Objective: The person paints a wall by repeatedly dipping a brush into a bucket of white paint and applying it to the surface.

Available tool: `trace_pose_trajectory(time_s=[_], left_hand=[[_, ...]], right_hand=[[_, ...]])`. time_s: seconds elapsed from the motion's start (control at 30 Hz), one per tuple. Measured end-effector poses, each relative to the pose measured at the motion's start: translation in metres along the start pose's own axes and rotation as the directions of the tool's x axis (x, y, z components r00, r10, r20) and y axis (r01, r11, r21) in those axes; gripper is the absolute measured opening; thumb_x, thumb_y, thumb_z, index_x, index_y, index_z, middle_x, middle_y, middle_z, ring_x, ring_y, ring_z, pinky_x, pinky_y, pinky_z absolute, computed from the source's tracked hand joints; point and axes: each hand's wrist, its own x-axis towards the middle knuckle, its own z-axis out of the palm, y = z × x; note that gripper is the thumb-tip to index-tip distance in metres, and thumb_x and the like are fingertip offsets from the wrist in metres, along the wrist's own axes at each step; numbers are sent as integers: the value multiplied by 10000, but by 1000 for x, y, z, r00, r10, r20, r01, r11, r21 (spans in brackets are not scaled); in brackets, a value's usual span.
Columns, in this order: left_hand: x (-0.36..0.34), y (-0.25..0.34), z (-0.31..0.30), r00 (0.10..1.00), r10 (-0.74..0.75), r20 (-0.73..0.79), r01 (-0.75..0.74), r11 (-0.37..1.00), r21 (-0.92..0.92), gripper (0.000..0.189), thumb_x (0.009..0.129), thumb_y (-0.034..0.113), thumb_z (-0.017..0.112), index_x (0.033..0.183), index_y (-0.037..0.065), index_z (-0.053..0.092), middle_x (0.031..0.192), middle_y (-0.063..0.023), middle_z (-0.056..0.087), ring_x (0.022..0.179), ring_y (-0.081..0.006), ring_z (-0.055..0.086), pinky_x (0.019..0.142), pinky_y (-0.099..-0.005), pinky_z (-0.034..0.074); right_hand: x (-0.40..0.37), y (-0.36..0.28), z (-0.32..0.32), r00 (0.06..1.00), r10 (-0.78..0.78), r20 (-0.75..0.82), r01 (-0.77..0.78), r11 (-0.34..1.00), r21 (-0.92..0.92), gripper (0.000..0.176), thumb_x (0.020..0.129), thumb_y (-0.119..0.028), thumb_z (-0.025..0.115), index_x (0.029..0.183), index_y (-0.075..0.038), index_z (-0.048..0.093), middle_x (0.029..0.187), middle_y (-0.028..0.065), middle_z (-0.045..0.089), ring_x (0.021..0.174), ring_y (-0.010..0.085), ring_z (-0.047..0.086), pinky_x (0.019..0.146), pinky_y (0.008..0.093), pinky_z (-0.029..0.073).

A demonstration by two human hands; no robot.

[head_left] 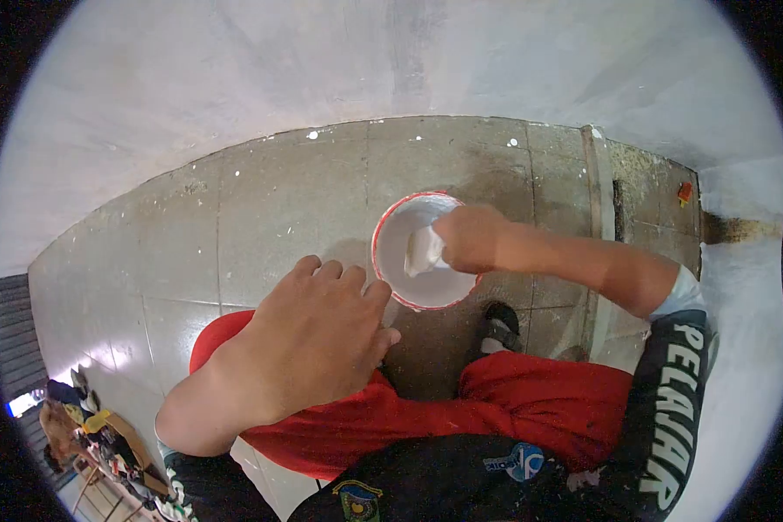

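A round bucket [383, 277] with a red rim stands on the floor in front of me, its inside coated white. My right hand [471, 238] reaches in from the right over its mouth. The fingers are closed round what looks like a paintbrush [421, 251], its head thick with white paint and pointing down into the bucket. Its handle is mostly hidden by my fist. My left hand [320, 334] hovers just left of the bucket, above my knee, back upward. Its fingers are loosely bent and slightly apart, and I see nothing in it.
A pale wall [322, 61] rises behind the tiled floor [287, 204], which is spotted with white drips. A raised ledge [598, 200] runs on the right, with a small red-and-yellow object [685, 193] beyond. Piled clothes [117, 448] and another person [59, 426] are at lower left.
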Motion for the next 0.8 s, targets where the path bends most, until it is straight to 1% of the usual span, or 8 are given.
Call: trace_pose_trajectory(time_s=[0.1,0.17,0.3,0.37,0.5,0.57,0.7,0.8], left_hand=[[1,0,0,1000,1,-14,-1,1000,-14,307,903,314,608,932,8,597,882,-179,607,920,-356,605,873,-442,454],[2,-1,0,1000,2,-25,-3,1000,-23,311,903,317,607,933,8,596,885,-179,607,921,-358,604,874,-443,454],[5,-2,0,1000,-12,-1,12,1000,-9,314,902,322,607,935,10,594,890,-175,608,932,-353,604,892,-443,450],[8,-1,-2,1000,-21,15,21,1000,2,315,904,323,605,936,10,593,892,-173,608,939,-350,604,899,-443,449],[13,3,-3,998,-33,50,33,999,17,322,917,331,589,938,10,590,896,-175,606,945,-348,600,900,-439,448],[15,4,-1,998,-37,53,36,999,18,323,921,333,583,938,10,589,897,-176,605,947,-348,598,899,-438,448],[18,6,-1,998,33,-60,-30,999,44,321,898,294,605,926,-25,616,795,-184,628,826,-340,636,801,-421,473],[20,6,-2,999,22,-43,-20,999,42,327,904,298,601,942,-26,611,817,-189,630,839,-348,635,818,-430,471]], right_hand=[[-20,17,-28,987,84,137,-81,996,-23,241,839,-248,622,892,-19,675,844,196,684,798,395,667,713,439,537],[-39,38,-35,1000,14,-20,-7,954,301,262,819,-279,673,892,-30,708,843,194,702,724,318,685,650,455,522],[-69,67,-53,993,-33,117,-36,839,544,349,866,-378,673,936,-36,684,748,87,663,610,193,600,545,365,463],[-84,70,-58,901,74,427,-390,571,723,275,913,-339,654,944,-66,653,672,-44,525,595,49,462,503,242,350],[-94,82,-38,890,109,442,-440,457,773,229,919,-327,647,925,-99,656,642,-80,446,563,28,393,468,213,273],[-99,84,-36,891,46,451,-444,290,848,223,923,-315,640,925,-93,658,635,-79,451,552,29,392,460,213,261],[-96,100,-25,924,69,376,-369,422,828,249,922,-345,624,971,-107,682,659,-73,485,519,33,385,445,216,275],[-97,107,-21,919,1,395,-381,267,885,252,921,-346,622,976,-109,688,652,-74,480,515,30,381,442,218,274]])
